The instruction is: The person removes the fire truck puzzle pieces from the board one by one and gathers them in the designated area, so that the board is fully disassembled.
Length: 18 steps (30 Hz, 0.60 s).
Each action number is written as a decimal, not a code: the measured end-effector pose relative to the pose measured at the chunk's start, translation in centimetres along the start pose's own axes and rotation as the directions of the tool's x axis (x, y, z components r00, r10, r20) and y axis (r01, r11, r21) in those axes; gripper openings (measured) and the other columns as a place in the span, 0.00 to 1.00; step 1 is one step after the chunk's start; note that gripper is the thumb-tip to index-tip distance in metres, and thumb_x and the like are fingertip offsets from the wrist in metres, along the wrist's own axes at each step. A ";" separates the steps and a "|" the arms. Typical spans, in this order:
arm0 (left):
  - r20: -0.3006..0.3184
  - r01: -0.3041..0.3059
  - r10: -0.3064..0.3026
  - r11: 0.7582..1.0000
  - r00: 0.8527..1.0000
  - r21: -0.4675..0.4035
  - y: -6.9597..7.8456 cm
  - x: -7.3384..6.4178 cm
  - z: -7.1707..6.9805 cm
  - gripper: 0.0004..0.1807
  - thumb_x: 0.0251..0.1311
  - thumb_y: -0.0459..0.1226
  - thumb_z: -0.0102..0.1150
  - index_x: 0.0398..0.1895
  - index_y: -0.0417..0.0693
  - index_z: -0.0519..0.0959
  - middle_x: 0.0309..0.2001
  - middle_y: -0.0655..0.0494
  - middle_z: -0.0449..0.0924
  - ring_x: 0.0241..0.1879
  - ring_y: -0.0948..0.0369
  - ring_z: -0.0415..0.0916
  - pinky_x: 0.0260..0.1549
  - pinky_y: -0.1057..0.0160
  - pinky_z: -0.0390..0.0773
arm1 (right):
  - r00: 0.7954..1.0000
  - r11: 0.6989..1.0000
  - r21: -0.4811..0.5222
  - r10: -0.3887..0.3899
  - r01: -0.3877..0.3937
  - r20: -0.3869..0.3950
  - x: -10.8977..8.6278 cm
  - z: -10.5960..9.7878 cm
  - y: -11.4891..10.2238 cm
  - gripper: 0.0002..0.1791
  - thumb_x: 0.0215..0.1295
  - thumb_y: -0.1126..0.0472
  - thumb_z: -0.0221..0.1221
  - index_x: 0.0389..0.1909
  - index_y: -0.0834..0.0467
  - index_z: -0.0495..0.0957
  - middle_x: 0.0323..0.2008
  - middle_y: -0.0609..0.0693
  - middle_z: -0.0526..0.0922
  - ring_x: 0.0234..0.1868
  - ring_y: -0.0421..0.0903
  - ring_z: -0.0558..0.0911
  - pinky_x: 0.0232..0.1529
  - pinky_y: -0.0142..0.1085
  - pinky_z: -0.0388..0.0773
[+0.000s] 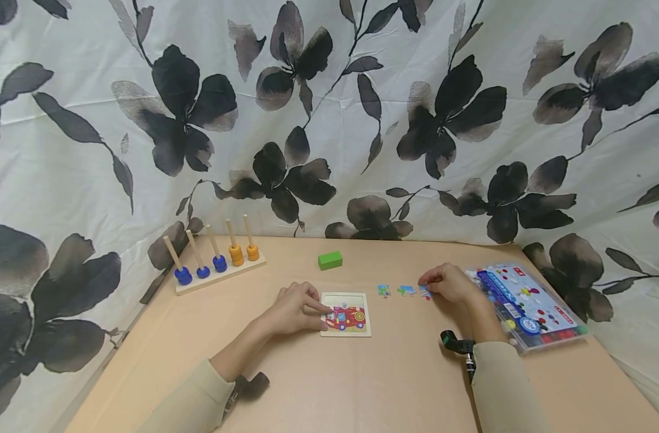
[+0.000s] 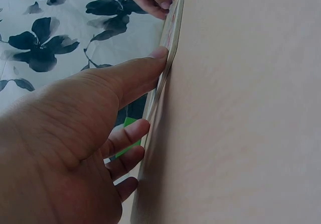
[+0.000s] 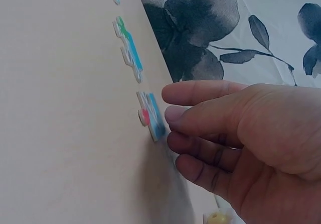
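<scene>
A small framed jigsaw puzzle (image 1: 347,317) with a red vehicle picture lies on the table. My left hand (image 1: 296,310) rests on its left side; in the left wrist view the thumb (image 2: 159,53) touches the board and the other fingertips lie along its edge. To the right, three loose jigsaw pieces lie in a row: a left piece (image 1: 383,291), a middle piece (image 1: 407,291) and a right piece (image 1: 425,293). My right hand (image 1: 453,284) is beside the right piece, its fingertips close behind it in the right wrist view, without a visible grip. Whether they touch it is unclear.
A clear plastic box (image 1: 530,307) with a printed lid stands right of my right arm. Behind the puzzle is a green block (image 1: 330,260). At the back left stands a wooden peg rack (image 1: 221,278) with blue and orange rings. A floral curtain (image 1: 362,120) hangs behind the table.
</scene>
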State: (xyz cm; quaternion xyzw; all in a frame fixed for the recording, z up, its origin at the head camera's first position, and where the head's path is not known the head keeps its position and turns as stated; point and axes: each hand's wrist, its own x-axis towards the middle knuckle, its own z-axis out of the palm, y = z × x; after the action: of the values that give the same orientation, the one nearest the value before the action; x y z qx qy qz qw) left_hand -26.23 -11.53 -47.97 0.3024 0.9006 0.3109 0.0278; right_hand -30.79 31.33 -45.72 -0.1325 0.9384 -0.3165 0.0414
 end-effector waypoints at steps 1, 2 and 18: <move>0.000 0.000 0.000 1.000 1.000 0.001 0.0 0.0 0.0 0.19 0.51 0.54 0.79 0.46 0.63 0.92 0.45 0.64 0.72 0.47 0.60 0.63 0.48 0.53 0.57 | 1.000 1.000 -0.002 0.001 -0.001 -0.007 0.0 0.0 -0.1 0.10 0.68 0.72 0.62 0.45 0.62 0.89 0.46 0.58 0.89 0.49 0.52 0.82 0.52 0.45 0.78; 0.001 0.001 -0.001 1.000 1.000 -0.001 0.0 0.0 0.0 0.19 0.51 0.53 0.79 0.46 0.64 0.92 0.45 0.64 0.72 0.47 0.60 0.63 0.48 0.53 0.57 | 1.000 1.000 -0.009 -0.002 0.002 -0.012 0.1 0.0 -0.2 0.10 0.68 0.72 0.62 0.46 0.62 0.89 0.45 0.58 0.89 0.48 0.52 0.81 0.50 0.45 0.78; 0.006 0.005 -0.005 1.000 1.000 -0.012 0.0 0.0 -0.1 0.18 0.51 0.54 0.79 0.46 0.65 0.92 0.45 0.64 0.72 0.47 0.60 0.62 0.48 0.53 0.57 | 0.994 0.995 0.005 -0.104 0.104 -0.044 0.7 0.6 -2.0 0.11 0.69 0.69 0.64 0.49 0.63 0.87 0.46 0.59 0.88 0.43 0.48 0.79 0.45 0.36 0.78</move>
State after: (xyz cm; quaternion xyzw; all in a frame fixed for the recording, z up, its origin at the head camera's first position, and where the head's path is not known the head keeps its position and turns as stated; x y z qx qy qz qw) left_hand -26.31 -11.60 -47.87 0.3007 0.8995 0.3151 0.0330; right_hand -30.90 29.24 -45.02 -0.1741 0.9297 -0.3245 0.0050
